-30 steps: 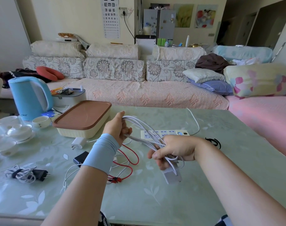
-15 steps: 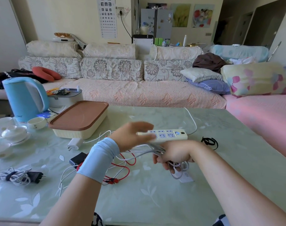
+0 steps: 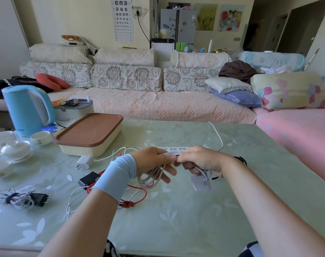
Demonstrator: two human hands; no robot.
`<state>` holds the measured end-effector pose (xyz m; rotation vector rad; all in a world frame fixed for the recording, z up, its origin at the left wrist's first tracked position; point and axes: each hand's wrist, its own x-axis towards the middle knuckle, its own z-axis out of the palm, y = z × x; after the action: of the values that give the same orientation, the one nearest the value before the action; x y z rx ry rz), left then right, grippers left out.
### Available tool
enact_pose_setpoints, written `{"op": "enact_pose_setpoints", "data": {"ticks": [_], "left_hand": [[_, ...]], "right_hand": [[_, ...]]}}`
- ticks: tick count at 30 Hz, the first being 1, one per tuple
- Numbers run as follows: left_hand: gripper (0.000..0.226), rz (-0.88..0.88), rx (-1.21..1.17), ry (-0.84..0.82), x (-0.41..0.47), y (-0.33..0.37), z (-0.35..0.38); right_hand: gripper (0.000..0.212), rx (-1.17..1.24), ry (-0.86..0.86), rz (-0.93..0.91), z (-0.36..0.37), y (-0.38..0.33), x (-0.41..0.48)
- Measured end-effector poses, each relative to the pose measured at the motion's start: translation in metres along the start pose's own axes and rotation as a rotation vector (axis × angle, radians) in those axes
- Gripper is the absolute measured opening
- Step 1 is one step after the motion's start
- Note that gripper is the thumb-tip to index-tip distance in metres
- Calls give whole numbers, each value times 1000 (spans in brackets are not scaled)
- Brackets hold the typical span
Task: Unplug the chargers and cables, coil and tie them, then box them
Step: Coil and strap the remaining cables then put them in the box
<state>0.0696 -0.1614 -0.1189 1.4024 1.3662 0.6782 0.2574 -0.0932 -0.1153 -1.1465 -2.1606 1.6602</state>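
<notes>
Head view: the table (image 3: pixel 195 229) has open green surface from its near edge up to the hands and out to the right edge. The red cable (image 3: pixel 139 195) and the lidded box (image 3: pixel 87 134) crowd the left. Just in front of the power strip (image 3: pixel 178 149), the left hand (image 3: pixel 152 162) and right hand (image 3: pixel 204 162) meet, both curled round the white cable (image 3: pixel 150 179). Its loops hang from the left and its charger brick (image 3: pixel 200 183) below the right.

An eye chart (image 3: pixel 123 17) hangs on the wall far beyond the grip: rows of tumbling E shapes shrinking downward, the side figures too small to read. Just below the right hand (image 3: pixel 202 161) grip, the white charger block (image 3: pixel 200 183) dangling from its cable (image 3: pixel 150 179) bears grey print, blurred. Far left of the grip, the blue kettle (image 3: pixel 26 110) carries a small illegible mark near its base.
</notes>
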Motion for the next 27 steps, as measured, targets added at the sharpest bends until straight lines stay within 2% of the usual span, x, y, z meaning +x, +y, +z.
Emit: {"op": "enact_pose_setpoints", "data": {"ticks": [3, 6, 10, 12, 15, 16, 19, 22, 25, 27], "left_hand": [[22, 6, 100, 75, -3, -1, -2], [35, 16, 55, 113, -5, 0, -4], [44, 71, 87, 221, -3, 2, -4], [44, 99, 93, 280, 0, 1, -3], [42, 135, 26, 354, 2, -2, -1], [41, 144, -20, 375, 3, -1, 0], [33, 153, -206, 363, 3, -1, 1], [10, 124, -361, 225, 0, -1, -1], [21, -12, -192, 190, 1, -8, -3], [18, -81, -182, 168, 0, -8, -1]], "right_hand": [[23, 106, -145, 62, -1, 4, -1], [18, 177, -259, 10, -1, 10, -1], [5, 178, -402, 4, 5, 9, -2], [10, 103, -400, 37, 12, 5, -5], [13, -159, -188, -38, 19, 4, 0], [16, -162, -117, -63, 20, 5, 3], [21, 7, 13, -69, 21, 3, 8], [20, 89, 165, -100, 14, 2, 12], [24, 4, 340, -112, 6, 8, 16], [26, 4, 372, -92, 5, 11, 16]]}}
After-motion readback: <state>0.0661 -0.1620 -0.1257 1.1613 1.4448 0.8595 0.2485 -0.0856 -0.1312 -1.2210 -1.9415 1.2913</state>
